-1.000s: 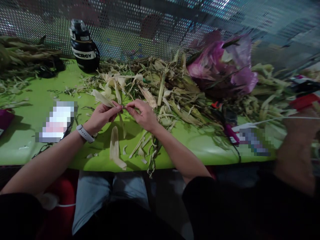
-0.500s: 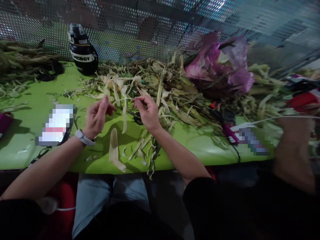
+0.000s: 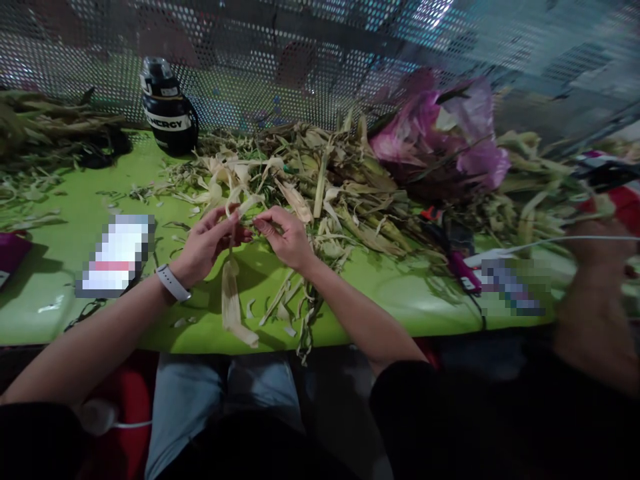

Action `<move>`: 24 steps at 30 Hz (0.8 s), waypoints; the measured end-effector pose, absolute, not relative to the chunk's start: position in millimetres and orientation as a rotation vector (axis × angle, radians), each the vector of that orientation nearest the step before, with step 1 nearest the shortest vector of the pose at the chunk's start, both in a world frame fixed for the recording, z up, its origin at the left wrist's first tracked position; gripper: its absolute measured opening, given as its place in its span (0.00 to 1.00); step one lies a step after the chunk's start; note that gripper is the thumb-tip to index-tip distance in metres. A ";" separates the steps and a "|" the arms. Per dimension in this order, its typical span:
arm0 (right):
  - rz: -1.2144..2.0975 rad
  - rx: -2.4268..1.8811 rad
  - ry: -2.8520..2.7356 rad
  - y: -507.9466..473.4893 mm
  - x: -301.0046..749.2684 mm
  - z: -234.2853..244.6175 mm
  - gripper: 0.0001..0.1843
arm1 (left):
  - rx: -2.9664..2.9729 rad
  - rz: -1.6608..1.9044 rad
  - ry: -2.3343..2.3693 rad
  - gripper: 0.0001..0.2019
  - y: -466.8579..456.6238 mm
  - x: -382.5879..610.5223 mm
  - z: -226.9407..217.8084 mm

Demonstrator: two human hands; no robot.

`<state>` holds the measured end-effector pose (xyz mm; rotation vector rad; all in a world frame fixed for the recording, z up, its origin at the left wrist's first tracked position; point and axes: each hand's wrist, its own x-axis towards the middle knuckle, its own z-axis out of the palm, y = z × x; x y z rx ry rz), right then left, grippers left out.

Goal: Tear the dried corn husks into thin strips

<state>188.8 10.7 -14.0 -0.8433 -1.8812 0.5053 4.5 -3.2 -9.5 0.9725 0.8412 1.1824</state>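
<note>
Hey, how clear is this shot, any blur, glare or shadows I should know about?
Head view: sharpest at centre, where left hand and right hand pinch a husk strip; right edge smeared, another person's arm blurred; two pixelated patches on the green table; soft shadows under the hands; glare on the perforated screen.

A black bottle (image 3: 167, 117) stands at the back of my green table (image 3: 410, 293), against the mesh screen (image 3: 300, 60). To my right a pink bag (image 3: 440, 140) lies among loose stalks (image 3: 525, 200). Beyond it another person's arm (image 3: 595, 313) crosses the table's edge.
</note>
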 end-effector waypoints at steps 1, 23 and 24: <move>0.507 -0.822 -1.894 11.5 189.4 -14.2 0.18 | 0.934 1.138 0.817 0.17 -3.2 3.9 -9.2; 1.194 -0.974 -1.908 -2.4 169.5 -26.5 0.18 | 0.887 1.443 0.807 0.14 3.3 4.6 -10.4; 1.200 -0.982 -1.908 -1.5 170.0 -26.5 0.16 | 0.891 1.462 0.821 0.15 3.9 4.3 -10.4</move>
